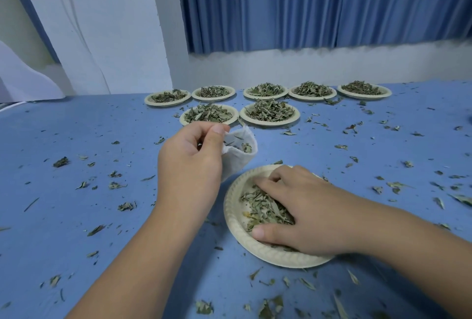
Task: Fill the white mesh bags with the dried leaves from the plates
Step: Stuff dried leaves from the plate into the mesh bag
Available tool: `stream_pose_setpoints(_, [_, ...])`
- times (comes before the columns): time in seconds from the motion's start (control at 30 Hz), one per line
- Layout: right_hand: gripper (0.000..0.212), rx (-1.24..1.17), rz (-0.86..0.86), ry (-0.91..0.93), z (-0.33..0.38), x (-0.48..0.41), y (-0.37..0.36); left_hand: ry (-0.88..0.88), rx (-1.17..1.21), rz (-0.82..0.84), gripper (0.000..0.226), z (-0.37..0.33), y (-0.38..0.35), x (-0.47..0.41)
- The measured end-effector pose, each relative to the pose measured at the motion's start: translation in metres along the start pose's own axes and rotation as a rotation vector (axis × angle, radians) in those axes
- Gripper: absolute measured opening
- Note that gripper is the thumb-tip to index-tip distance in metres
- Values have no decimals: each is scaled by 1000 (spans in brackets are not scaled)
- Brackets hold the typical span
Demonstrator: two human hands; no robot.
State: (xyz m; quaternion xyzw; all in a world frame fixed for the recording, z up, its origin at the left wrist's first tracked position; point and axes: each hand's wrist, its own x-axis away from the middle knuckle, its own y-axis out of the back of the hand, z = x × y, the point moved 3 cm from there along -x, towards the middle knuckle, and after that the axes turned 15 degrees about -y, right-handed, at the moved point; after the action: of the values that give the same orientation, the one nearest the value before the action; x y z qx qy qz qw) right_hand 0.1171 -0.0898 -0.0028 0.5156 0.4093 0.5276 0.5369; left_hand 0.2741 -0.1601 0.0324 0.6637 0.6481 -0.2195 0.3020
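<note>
My left hand [190,160] pinches the rim of a white mesh bag [241,151] and holds its mouth open just above the table; a few dried leaves show inside. Just right of it, a beige paper plate [236,219] lies near me with a pile of dried leaves [265,210]. My right hand [301,211] lies over that pile, fingers curled down into the leaves and thumb on the plate's near side.
Several more beige plates heaped with dried leaves [269,113] stand in two rows at the far side of the blue table [76,216]. Loose leaf bits [125,206] are scattered all over the tabletop. A blue curtain [319,4] hangs behind.
</note>
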Motion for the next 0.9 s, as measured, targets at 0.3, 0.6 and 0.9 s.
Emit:
stream_pose_setpoints(0.3, [61,5,3,176,9,-7,-4,-20,-17,18,21,4,-4,0])
stream_pose_setpoints(0.6, [27,-96,-46,277,17,-2,1,-76,-86,53,20,-2,-6,6])
stream_pose_setpoints(0.9, [21,-169,-99,261,14,3,6,-227,-239,-18,18,-3,1,1])
